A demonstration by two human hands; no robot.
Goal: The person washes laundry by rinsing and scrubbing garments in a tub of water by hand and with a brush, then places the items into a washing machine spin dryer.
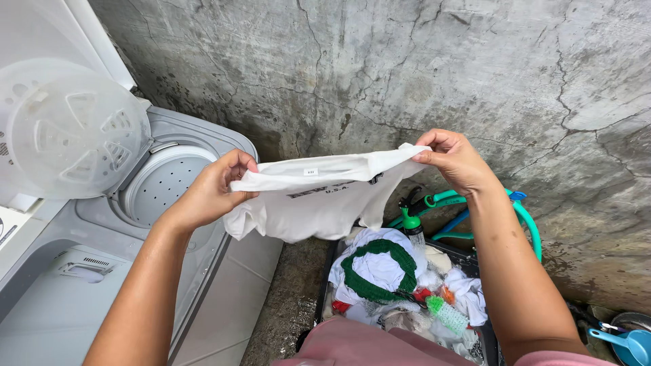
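A white T-shirt (319, 196) with dark print hangs stretched between my two hands, held up in front of a cracked concrete wall. My left hand (213, 190) pinches its left edge, close to the open spin tub (166, 183) of a grey washing machine. My right hand (454, 159) grips the shirt's right edge, slightly higher. Below the shirt stands a dark laundry basket (322, 285) filled with white clothes and a white garment with green trim (376, 268).
The washer's round translucent lid (68, 129) stands raised at the left. A green hose (525, 217) and a green spray nozzle (410, 220) lie against the wall behind the basket. A blue scoop (627, 342) sits at the lower right. The floor between washer and basket is wet concrete.
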